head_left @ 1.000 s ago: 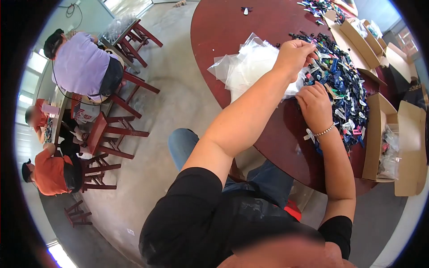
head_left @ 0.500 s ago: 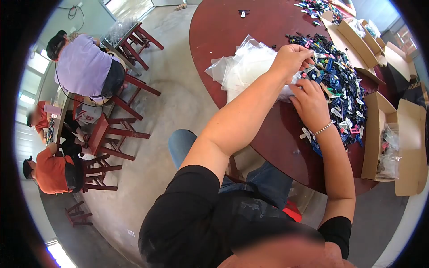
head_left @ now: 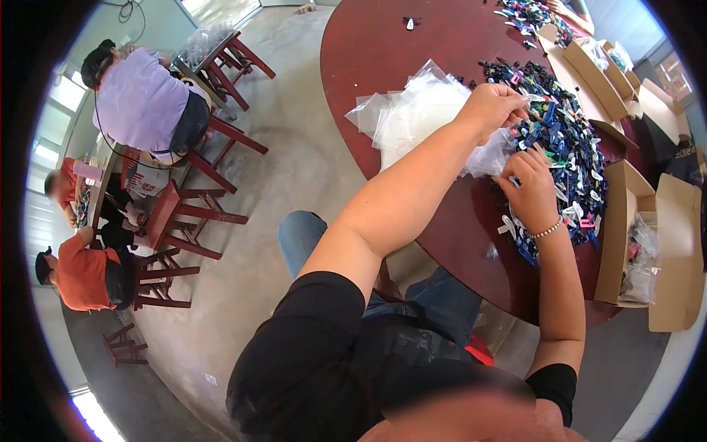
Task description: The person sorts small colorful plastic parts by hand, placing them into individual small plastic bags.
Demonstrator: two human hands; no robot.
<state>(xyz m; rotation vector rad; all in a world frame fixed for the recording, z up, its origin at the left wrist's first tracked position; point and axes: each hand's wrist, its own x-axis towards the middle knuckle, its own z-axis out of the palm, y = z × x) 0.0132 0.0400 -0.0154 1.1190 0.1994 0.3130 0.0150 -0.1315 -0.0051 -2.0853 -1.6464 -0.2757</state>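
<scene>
My left hand [head_left: 492, 112] is closed in a pinch at the near edge of a heap of small clips [head_left: 563, 132], mostly dark blue and black with some white and pink. What its fingertips hold, if anything, is too small to make out. Below it, my right hand [head_left: 532, 188], with a beaded bracelet at the wrist, pinches the edge of a clear plastic bag [head_left: 486, 158]. That bag lies between my hands. To their left, a fanned stack of clear plastic bags [head_left: 405, 121] rests on the dark red table [head_left: 375, 51].
An open cardboard box [head_left: 615, 243] holding filled bags stands at the table's right edge. More cardboard boxes [head_left: 596, 81] sit at the far right, near another person's hand [head_left: 563, 9]. People on stools work at the left, by a red stool [head_left: 166, 214].
My right hand has moved slightly down and right from the bag, its thumb and finger now pinched. My left hand stays pinched by the clips. The view has shifted slightly.
</scene>
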